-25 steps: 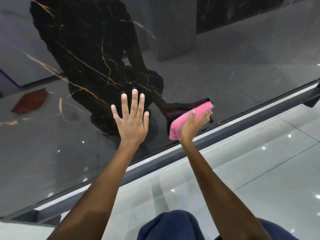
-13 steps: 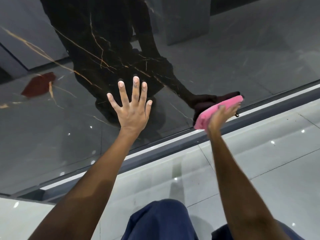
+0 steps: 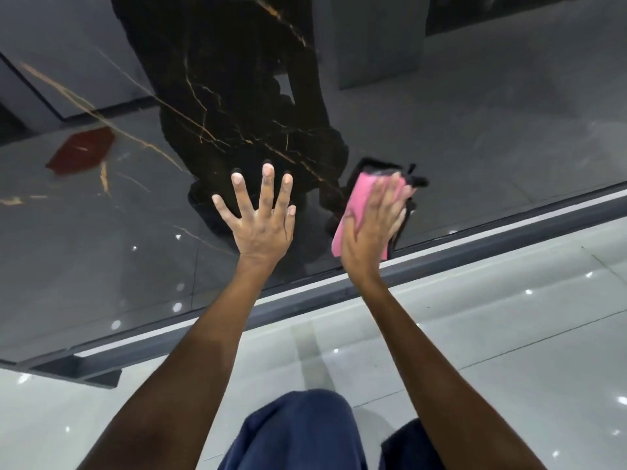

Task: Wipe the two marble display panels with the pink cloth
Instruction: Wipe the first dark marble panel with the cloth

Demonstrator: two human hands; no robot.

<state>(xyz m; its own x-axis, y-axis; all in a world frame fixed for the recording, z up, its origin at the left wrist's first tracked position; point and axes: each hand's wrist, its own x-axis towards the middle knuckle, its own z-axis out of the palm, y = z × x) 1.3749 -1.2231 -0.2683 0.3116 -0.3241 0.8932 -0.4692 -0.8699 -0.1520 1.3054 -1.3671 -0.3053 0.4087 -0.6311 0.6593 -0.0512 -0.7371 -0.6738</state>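
Observation:
A glossy dark marble panel [image 3: 475, 130] with gold veins stands in front of me and mirrors my dark outline. My left hand [image 3: 261, 218] lies flat on it, fingers spread and straight. Just to its right, my right hand [image 3: 373, 225] presses the folded pink cloth [image 3: 356, 201] against the lower part of the panel, fingers stretched upward over it. The fingertips are blurred by motion. The cloth shows along the left side of that hand, and its lower end reaches close to the panel's bottom edge. Only this one panel is in view.
A dark grey rail [image 3: 475, 262] runs along the foot of the panel. Below it lies a shiny pale tiled floor [image 3: 509, 334]. My knees in blue trousers [image 3: 298, 432] are at the bottom. A red shape [image 3: 81, 150] is reflected at the left.
My right hand swept the cloth out to the right along the bottom edge, then back left toward my left hand, turning upright and flattening. My left hand stayed pressed on the panel.

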